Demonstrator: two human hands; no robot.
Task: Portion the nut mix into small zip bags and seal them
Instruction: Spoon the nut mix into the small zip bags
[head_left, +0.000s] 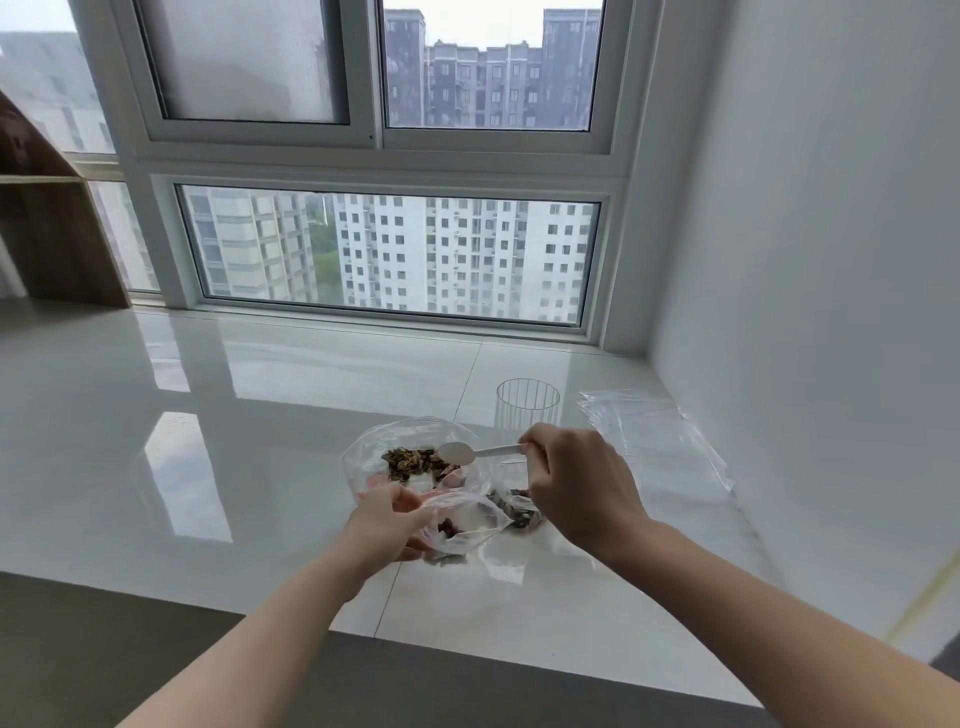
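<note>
Nut mix (410, 461) lies inside a large clear bag (363, 452) resting open on the glossy white counter (208, 415), toward its right half and well back from the near edge. The right hand (576, 488) pinches the handle of a white plastic spoon (467, 452) between curled fingers; the spoon bowl sits over the nut mix at the mouth of the large bag. The left hand (387, 525) grips the edge of a small zip bag (462, 525), fingers curled round the plastic, holding it just in front of the large bag; a few dark pieces show inside. A second small bag (517, 509) with dark contents lies just beside it, partly hidden under the right hand. A ribbed clear glass (527, 402) stands upright behind the right hand. A stack of empty clear bags (654, 436) lies near the counter's right edge, by the wall.
</note>
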